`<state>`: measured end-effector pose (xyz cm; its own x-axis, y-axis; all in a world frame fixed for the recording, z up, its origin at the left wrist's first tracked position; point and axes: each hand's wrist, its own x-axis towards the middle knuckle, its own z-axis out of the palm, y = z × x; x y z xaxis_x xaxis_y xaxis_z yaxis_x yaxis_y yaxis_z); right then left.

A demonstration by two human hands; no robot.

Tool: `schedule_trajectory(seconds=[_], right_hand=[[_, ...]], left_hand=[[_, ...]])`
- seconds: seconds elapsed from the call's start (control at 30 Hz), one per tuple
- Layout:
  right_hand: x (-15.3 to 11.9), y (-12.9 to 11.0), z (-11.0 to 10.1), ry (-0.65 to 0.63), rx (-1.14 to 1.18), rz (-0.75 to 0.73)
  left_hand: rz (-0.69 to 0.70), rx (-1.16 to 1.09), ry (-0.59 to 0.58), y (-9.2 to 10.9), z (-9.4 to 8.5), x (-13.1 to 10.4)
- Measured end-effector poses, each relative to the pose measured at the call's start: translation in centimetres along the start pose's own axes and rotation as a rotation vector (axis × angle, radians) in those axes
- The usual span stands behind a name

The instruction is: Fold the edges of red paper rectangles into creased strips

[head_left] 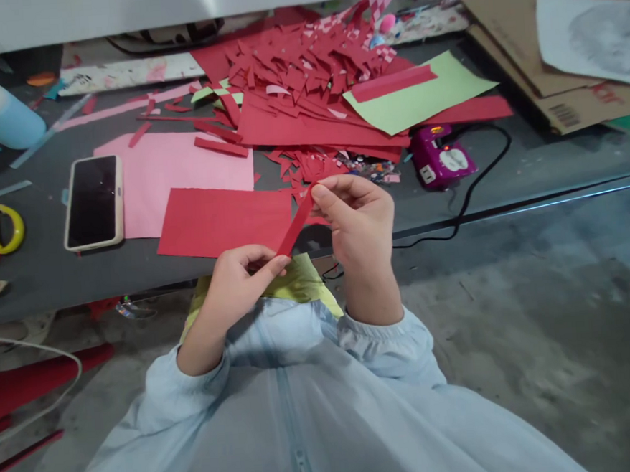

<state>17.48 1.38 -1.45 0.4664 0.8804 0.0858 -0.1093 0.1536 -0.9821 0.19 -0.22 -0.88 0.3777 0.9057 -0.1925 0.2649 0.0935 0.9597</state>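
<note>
A narrow red paper strip (297,226) stretches at a slant between my two hands, above the table's front edge. My left hand (245,277) pinches its lower end between thumb and fingers. The upper end is pinched by my right hand (359,215), fingers curled. Just behind the strip lies a red paper sheet (222,221), partly over a pink paper sheet (180,163). A heap of cut red paper pieces (303,64) spreads farther back, with small red scraps (313,164) nearer my right hand.
At left are a phone (93,202), yellow-and-red-handled scissors (1,228) and a white-and-blue cylinder (1,107). Right of the heap lie a light green sheet (419,103), a purple device (442,161) with a black cable (471,189), and cardboard (529,55) with a drawing (597,36).
</note>
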Motion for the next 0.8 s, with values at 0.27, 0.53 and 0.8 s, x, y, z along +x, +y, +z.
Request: schedule_trajectory(seconds=[0.27, 0.53, 0.8], right_hand=[[0.5, -1.4, -2.0, -0.174, -0.054, 0.095], [1.0, -1.5, -0.7, -0.378, -0.212, 0.072], [2.2, -1.7, 3.0, -0.483, -0.409, -0.068]], left_hand=[[0.051, 0.07, 0.106, 0.3, -3.2, 0.2], [0.063, 0.155, 0.259, 0.6, -6.5, 0.5], [0.13, 0.213, 0.306, 0.2, -9.7, 0.6]])
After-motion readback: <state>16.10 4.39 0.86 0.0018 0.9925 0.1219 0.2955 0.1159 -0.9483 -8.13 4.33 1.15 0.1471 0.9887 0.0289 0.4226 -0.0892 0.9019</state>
